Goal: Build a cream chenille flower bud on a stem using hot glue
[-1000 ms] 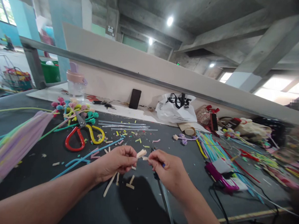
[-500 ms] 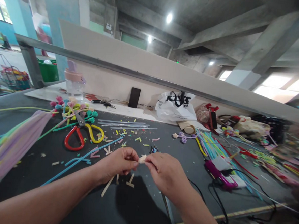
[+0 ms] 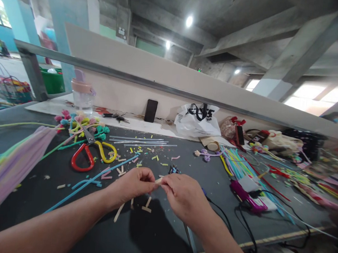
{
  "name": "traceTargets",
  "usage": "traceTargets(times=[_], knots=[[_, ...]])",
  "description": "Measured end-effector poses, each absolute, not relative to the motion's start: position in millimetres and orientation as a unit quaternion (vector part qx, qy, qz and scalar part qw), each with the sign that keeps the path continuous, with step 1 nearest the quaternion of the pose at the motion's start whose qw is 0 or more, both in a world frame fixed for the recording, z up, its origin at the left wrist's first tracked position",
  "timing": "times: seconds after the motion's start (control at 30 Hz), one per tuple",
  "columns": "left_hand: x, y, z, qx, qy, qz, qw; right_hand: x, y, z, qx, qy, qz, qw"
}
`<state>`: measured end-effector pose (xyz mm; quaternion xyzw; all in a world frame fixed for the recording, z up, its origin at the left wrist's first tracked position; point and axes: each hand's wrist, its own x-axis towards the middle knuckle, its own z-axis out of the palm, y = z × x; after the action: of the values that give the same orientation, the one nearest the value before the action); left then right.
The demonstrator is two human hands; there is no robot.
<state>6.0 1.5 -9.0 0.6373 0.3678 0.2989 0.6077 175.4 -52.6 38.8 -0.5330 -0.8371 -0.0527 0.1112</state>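
Observation:
Close together above the dark tabletop, my two hands pinch a small cream fuzzy piece, which looks like chenille stem, between their fingertips. My left hand closes on its left end with thumb and index finger. My right hand grips the other end, hiding most of it. Below them lie several short cream cut pieces. A long blue stem runs beside my left forearm. Scissors with one red and one yellow handle rest to the left.
Clear sticks and scattered offcuts lie beyond my hands. Left is a pastel stem bundle. A phone, a white bag and a bottle stand behind. At right, a magenta block trails black cords.
The cream piece looks slimmer and less of it shows between my fingertips. My right hand has shifted slightly left, nearer my left hand. The view has moved a little.

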Motion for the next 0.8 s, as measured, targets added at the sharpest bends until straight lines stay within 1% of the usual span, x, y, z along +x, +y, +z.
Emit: traceTargets(times=[0.13, 0.23, 0.4, 0.5, 0.57, 0.63, 0.73, 0.8], knots=[[6.8, 0.8, -9.0, 0.648, 0.368, 0.298, 0.597, 172.0, -53.6, 39.9, -0.530, -0.839, -0.055, 0.110], [6.7, -0.8, -6.2, 0.640, 0.366, 0.296, 0.607, 173.4, -52.2, 40.5, -0.528, -0.837, -0.027, 0.141], [4.9, -1.6, -0.8, 0.617, 0.366, 0.319, 0.620, 182.9, -45.2, 42.6, -0.544, -0.790, 0.076, 0.272], [3.6, -1.0, -0.3, 0.612, 0.354, 0.327, 0.627, 185.9, -41.3, 39.7, -0.552, -0.742, 0.191, 0.328], [3.3, -0.7, -1.0, 0.616, 0.348, 0.333, 0.624, 185.2, -39.9, 36.3, -0.539, -0.720, 0.267, 0.346], [3.6, -0.7, -2.3, 0.623, 0.344, 0.337, 0.617, 182.7, -39.6, 33.8, -0.525, -0.704, 0.317, 0.357], [4.6, -0.7, -4.5, 0.632, 0.344, 0.339, 0.606, 177.9, -40.0, 33.5, -0.519, -0.688, 0.355, 0.362], [5.3, -0.9, -5.2, 0.638, 0.342, 0.342, 0.599, 175.3, -40.2, 34.3, -0.522, -0.684, 0.358, 0.363]])
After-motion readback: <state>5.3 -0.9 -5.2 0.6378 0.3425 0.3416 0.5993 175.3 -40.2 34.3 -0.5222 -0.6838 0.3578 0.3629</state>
